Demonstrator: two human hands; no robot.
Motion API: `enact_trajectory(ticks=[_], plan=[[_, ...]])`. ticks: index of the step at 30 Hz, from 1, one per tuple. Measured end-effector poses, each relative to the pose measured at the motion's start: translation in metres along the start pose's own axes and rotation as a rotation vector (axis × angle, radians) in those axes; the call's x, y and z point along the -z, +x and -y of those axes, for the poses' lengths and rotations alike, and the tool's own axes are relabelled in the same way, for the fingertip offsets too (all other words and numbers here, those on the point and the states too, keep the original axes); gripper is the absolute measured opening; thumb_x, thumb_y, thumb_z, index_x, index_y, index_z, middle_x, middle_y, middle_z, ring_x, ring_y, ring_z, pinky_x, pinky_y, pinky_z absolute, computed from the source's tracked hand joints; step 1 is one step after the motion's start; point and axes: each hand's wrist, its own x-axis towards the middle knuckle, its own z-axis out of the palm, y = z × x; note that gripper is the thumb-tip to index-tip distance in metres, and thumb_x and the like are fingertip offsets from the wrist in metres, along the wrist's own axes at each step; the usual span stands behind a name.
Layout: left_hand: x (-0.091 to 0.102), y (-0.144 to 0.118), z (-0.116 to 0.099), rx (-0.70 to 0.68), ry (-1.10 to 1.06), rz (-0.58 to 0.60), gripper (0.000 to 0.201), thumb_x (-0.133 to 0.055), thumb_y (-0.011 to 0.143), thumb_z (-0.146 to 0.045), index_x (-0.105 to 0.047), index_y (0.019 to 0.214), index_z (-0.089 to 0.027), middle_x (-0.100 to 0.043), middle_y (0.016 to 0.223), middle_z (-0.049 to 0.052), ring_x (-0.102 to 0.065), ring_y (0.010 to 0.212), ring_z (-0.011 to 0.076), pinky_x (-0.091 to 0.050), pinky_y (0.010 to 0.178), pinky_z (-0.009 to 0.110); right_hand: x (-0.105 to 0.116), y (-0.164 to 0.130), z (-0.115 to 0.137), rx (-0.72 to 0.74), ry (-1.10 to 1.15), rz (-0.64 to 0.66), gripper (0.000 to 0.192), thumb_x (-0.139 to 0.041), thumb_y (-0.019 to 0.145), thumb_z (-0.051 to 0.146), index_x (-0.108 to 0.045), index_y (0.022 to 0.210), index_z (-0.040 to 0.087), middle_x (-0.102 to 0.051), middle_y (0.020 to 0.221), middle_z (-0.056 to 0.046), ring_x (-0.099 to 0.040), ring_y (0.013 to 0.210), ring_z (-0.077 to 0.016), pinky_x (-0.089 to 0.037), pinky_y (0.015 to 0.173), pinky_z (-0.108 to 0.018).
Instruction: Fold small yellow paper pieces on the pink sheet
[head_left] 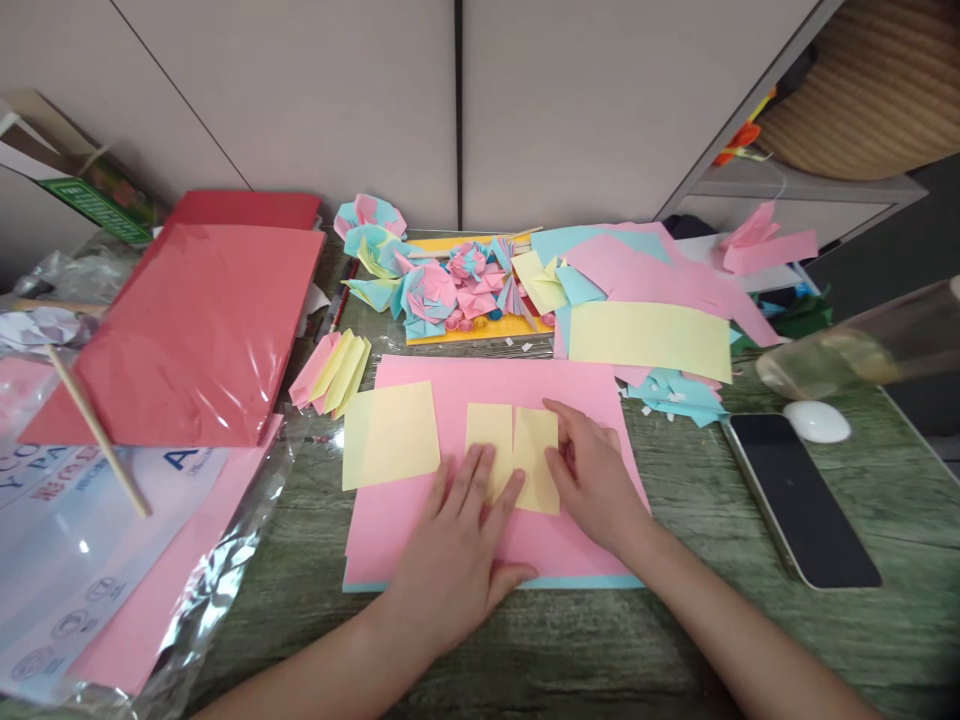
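Note:
A yellow sheet of paper lies on a stack of pink paper, with two panels side by side and a narrow gap between them at the top. My left hand rests flat, fingers spread, with its fingertips on the left panel and near the gap. At the right edge, my right hand has its thumb and index finger on the paper, the other fingers curled and partly hidden. A second yellow sheet lies flat just left of it, overlapping the pink stack's edge.
Folded paper flowers sit behind the stack, beside loose coloured sheets. Pleated paper lies left. A red folder, plastic packet and wooden stick fill the left. On the right are a phone, white mouse and clear bottle.

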Motion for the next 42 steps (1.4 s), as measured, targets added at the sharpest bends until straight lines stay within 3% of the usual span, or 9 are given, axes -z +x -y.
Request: enact_trajectory(ticks=[42], plan=[[-0.0062, 0.0, -0.0052, 0.088, 0.01, -0.031, 0.07, -0.027, 0.085, -0.062, -0.021, 0.141, -0.02, -0.02, 0.146, 0.017, -0.009, 0.136, 0.0303, -0.017, 0.107, 0.054, -0.0006, -0.001, 0.0002, -0.015, 0.009, 0.015, 0.048, -0.041, 0.08, 0.011, -0.035, 0.127, 0.02, -0.048, 0.073, 0.002, -0.047, 0.072, -0.0165, -0.033, 0.081, -0.038]])
